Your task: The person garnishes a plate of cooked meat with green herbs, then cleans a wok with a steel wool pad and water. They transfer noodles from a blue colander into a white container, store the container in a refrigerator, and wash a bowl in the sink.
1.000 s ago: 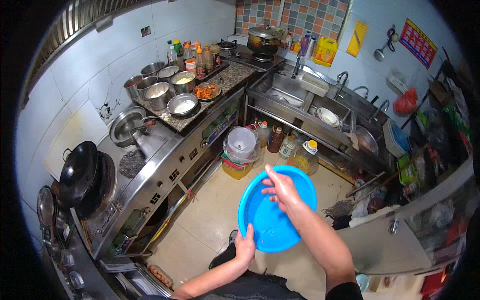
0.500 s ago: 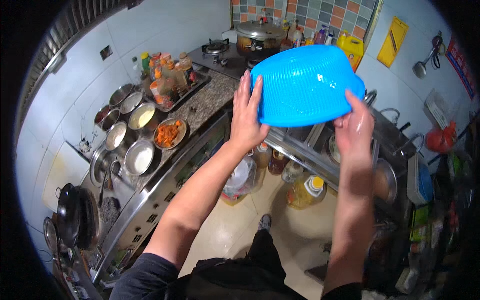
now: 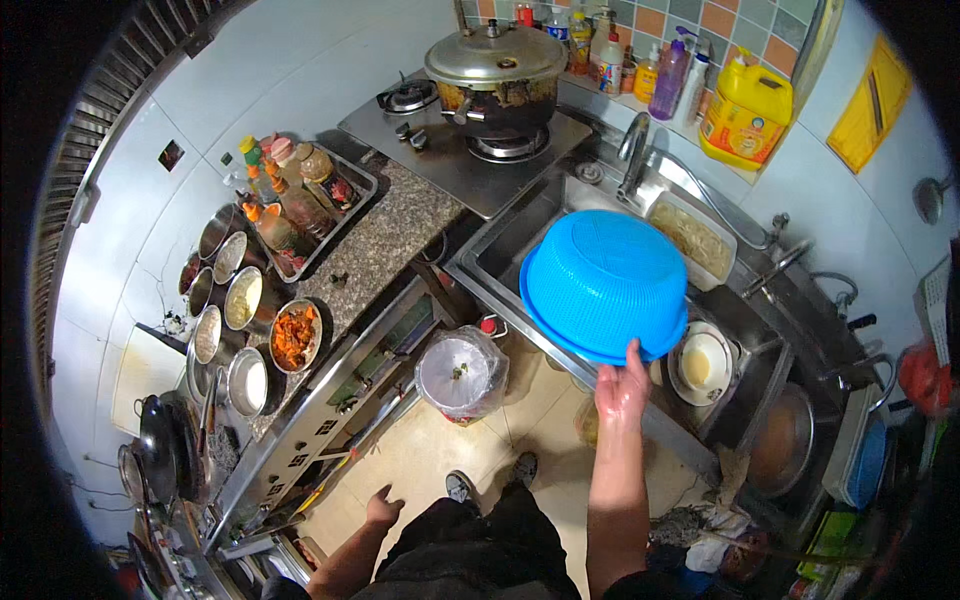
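Observation:
My right hand [image 3: 622, 393] grips the near rim of a blue plastic colander [image 3: 605, 285]. The colander is turned bottom up and tilted over the metal sink [image 3: 497, 262]; whether it rests on the sink's edge I cannot tell. My left hand [image 3: 383, 508] hangs low by my left leg, holding nothing, its fingers slightly apart. White bowls [image 3: 700, 362] stand in the sink just right of the colander. Behind it, next to the faucet [image 3: 633, 150], a rectangular tub [image 3: 692, 238] holds pale food pieces.
A dented pot [image 3: 497, 85] sits on the gas stove [image 3: 470, 150]. Metal bowls of ingredients and a tray [image 3: 345, 205] of bottles line the left counter [image 3: 395, 215]. A plastic-covered bucket [image 3: 460, 375] stands on the floor. A yellow jug [image 3: 745, 115] stands behind the sink.
The colander has come down from both raised hands to over the sink, now bottom up. My left hand has let go and dropped to my side; my right hand still grips the rim.

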Demonstrator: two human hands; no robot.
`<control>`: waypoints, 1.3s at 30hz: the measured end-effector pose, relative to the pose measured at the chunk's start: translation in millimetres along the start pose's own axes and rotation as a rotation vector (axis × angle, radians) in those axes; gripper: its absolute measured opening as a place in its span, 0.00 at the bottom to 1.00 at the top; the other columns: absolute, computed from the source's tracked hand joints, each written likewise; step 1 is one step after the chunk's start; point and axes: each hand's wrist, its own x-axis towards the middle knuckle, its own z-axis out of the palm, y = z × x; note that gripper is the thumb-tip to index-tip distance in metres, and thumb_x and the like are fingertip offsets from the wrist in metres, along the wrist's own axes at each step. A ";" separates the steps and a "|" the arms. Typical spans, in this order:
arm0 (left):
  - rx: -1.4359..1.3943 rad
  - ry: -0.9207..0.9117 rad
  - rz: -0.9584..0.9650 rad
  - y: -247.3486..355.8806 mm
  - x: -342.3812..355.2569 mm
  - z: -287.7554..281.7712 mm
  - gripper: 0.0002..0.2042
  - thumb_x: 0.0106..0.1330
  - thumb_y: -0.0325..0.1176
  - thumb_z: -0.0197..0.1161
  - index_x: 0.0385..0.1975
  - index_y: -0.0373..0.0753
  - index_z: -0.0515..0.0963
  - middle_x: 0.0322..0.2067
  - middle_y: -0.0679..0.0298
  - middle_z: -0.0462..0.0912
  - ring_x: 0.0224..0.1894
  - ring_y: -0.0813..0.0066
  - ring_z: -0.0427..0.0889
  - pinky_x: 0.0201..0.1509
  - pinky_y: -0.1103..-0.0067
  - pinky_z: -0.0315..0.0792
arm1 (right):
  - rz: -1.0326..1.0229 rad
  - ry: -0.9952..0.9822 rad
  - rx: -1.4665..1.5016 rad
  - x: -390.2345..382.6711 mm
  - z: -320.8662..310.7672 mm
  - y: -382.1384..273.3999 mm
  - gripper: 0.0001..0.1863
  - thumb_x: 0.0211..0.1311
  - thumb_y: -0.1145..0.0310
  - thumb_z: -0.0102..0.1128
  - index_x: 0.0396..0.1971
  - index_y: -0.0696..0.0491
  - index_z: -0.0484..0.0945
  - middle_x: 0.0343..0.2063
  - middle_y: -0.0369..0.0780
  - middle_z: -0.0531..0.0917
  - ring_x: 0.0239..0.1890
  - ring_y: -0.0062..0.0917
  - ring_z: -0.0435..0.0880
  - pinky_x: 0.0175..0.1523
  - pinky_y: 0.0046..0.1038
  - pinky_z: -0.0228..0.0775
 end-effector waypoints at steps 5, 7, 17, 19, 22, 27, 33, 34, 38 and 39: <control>-0.176 0.067 -0.580 -83.8 -10.4 -7.8 0.29 0.54 0.35 0.71 0.58 0.35 0.75 0.53 0.47 0.80 0.54 0.58 0.82 0.57 0.70 0.75 | -0.140 -0.243 -0.038 -18.1 -34.5 -16.5 0.33 0.66 0.65 0.62 0.68 0.47 0.61 0.66 0.41 0.67 0.66 0.39 0.66 0.69 0.50 0.58; -0.232 0.061 -0.546 -82.9 -9.9 -4.2 0.29 0.55 0.36 0.70 0.59 0.35 0.75 0.55 0.47 0.79 0.58 0.55 0.79 0.59 0.70 0.74 | -0.106 -0.058 -0.122 0.9 -84.0 0.6 0.34 0.66 0.64 0.62 0.68 0.50 0.58 0.66 0.44 0.67 0.66 0.41 0.66 0.68 0.53 0.60; -0.514 -0.019 0.102 32.9 -92.7 2.6 0.28 0.65 0.35 0.64 0.65 0.35 0.67 0.57 0.50 0.78 0.55 0.63 0.81 0.57 0.73 0.75 | 0.173 -0.190 -0.584 -8.4 -96.7 -45.6 0.20 0.64 0.63 0.65 0.49 0.58 0.72 0.42 0.42 0.79 0.34 0.25 0.74 0.36 0.25 0.67; -0.642 0.061 0.180 37.8 -114.7 -15.9 0.28 0.64 0.39 0.65 0.63 0.36 0.69 0.56 0.48 0.79 0.51 0.61 0.84 0.55 0.71 0.77 | -0.040 -0.322 -0.723 -46.8 -61.7 -25.5 0.21 0.62 0.65 0.64 0.53 0.58 0.73 0.44 0.46 0.80 0.40 0.33 0.78 0.47 0.34 0.70; -0.896 0.067 0.281 17.4 -156.8 -57.6 0.27 0.68 0.38 0.64 0.64 0.35 0.67 0.58 0.53 0.75 0.55 0.64 0.79 0.55 0.72 0.77 | -0.779 -0.762 -1.436 -144.5 -8.2 13.0 0.22 0.61 0.61 0.66 0.51 0.58 0.77 0.44 0.51 0.82 0.44 0.44 0.82 0.55 0.46 0.72; -1.345 0.139 0.351 -79.6 -264.9 -109.6 0.29 0.68 0.42 0.64 0.64 0.35 0.63 0.58 0.56 0.72 0.55 0.67 0.79 0.52 0.71 0.80 | -0.912 -1.768 -1.936 -347.0 34.0 73.7 0.14 0.53 0.66 0.63 0.40 0.51 0.83 0.37 0.46 0.83 0.39 0.43 0.81 0.45 0.44 0.74; -1.464 0.451 0.064 -277.3 -412.3 -101.4 0.28 0.65 0.48 0.67 0.55 0.34 0.68 0.51 0.57 0.76 0.50 0.67 0.80 0.42 0.71 0.83 | -0.683 -2.426 -1.198 -581.9 -5.5 177.5 0.15 0.48 0.71 0.60 0.38 0.43 0.84 0.37 0.38 0.82 0.34 0.38 0.81 0.36 0.36 0.75; -1.560 0.465 -0.037 -319.3 -438.6 -98.0 0.25 0.65 0.45 0.67 0.53 0.33 0.70 0.48 0.57 0.78 0.48 0.68 0.81 0.40 0.71 0.82 | -0.777 -2.524 -1.087 -631.8 -15.9 193.0 0.15 0.48 0.73 0.59 0.37 0.43 0.84 0.36 0.37 0.82 0.31 0.37 0.80 0.33 0.35 0.74; -1.904 0.770 -0.187 -413.4 -520.6 -70.4 0.13 0.57 0.28 0.61 0.40 0.28 0.78 0.33 0.57 0.81 0.34 0.69 0.84 0.35 0.68 0.82 | -0.499 -2.828 -0.694 -778.7 -15.4 228.8 0.15 0.49 0.76 0.58 0.37 0.46 0.84 0.35 0.39 0.81 0.31 0.38 0.80 0.34 0.36 0.74; -2.042 0.851 -0.224 -432.2 -537.8 -63.5 0.13 0.58 0.29 0.62 0.41 0.30 0.79 0.33 0.57 0.82 0.34 0.67 0.84 0.39 0.66 0.81 | -0.468 -2.868 -0.610 -809.9 -15.1 236.3 0.15 0.49 0.76 0.59 0.37 0.47 0.84 0.35 0.40 0.81 0.32 0.39 0.80 0.34 0.37 0.74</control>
